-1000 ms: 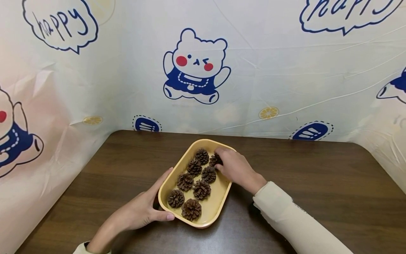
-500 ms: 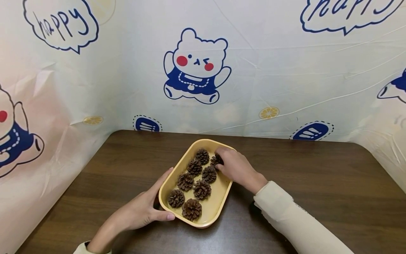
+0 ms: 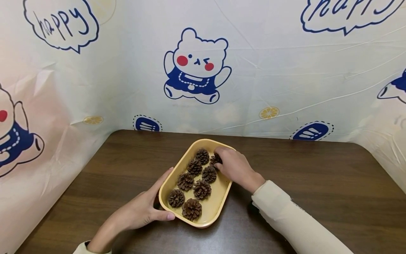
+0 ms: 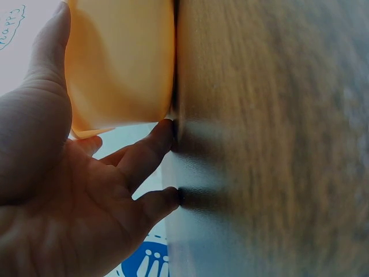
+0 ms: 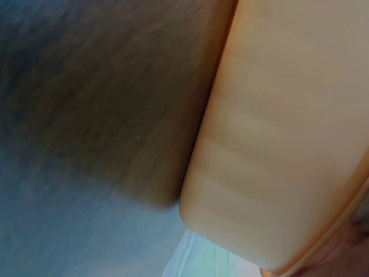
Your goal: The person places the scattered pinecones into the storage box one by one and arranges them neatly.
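A yellow rectangular tray (image 3: 213,208) with rounded corners sits at a slant on the table. Several brown pine cones lie inside, such as one at the near end (image 3: 191,209) and one in the middle (image 3: 202,189). My left hand (image 3: 144,208) holds the tray's near left corner, thumb along the near side and fingers along the left side; in the left wrist view the hand (image 4: 86,179) has fingertips down at the table. Reaching over the far right rim, my right hand (image 3: 236,165) grips a pine cone (image 3: 214,159), partly hidden by the fingers.
The dark wooden table (image 3: 317,183) extends on both sides of the tray. A pale printed curtain (image 3: 269,70) with bears and lettering hangs behind it and along both sides. The tray's outer wall (image 5: 277,127) fills much of the right wrist view.
My right hand and the pine cone in it shift only very slightly. The left hand, the tray and the other pine cones stay where they were.
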The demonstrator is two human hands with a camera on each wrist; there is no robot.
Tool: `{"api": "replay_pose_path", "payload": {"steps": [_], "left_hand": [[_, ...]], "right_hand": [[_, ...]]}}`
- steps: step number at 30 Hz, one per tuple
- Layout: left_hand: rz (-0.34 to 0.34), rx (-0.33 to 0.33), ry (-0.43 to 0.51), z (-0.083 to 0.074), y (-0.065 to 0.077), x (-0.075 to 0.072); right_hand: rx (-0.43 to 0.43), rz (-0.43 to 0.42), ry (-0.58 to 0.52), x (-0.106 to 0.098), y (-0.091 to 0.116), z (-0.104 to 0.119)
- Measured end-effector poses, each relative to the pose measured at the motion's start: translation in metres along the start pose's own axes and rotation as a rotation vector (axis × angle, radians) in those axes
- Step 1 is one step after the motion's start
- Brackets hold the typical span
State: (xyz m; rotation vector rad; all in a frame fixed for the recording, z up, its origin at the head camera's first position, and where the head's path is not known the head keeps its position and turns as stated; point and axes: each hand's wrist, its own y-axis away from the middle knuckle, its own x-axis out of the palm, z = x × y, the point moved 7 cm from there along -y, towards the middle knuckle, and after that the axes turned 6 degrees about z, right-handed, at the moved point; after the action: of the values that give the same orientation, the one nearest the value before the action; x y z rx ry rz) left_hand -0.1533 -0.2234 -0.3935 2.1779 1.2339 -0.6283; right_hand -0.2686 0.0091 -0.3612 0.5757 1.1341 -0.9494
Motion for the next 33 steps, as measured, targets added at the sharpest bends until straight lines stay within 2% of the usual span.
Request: {"api": "replay_pose_path", "payload": {"steps": [11,33], "left_hand": [[-0.011,0.03,-0.033,-0.0033,0.0006,-0.0019],[-0.007,-0.004,-0.007,-0.0004,-0.0002,-0.0007]], "right_hand": [[0.009,-0.025,-0.004,-0.0007,-0.0009,-0.0001],[0.019,0.005,-0.049,-0.0003,-0.0006,-0.0041]]}}
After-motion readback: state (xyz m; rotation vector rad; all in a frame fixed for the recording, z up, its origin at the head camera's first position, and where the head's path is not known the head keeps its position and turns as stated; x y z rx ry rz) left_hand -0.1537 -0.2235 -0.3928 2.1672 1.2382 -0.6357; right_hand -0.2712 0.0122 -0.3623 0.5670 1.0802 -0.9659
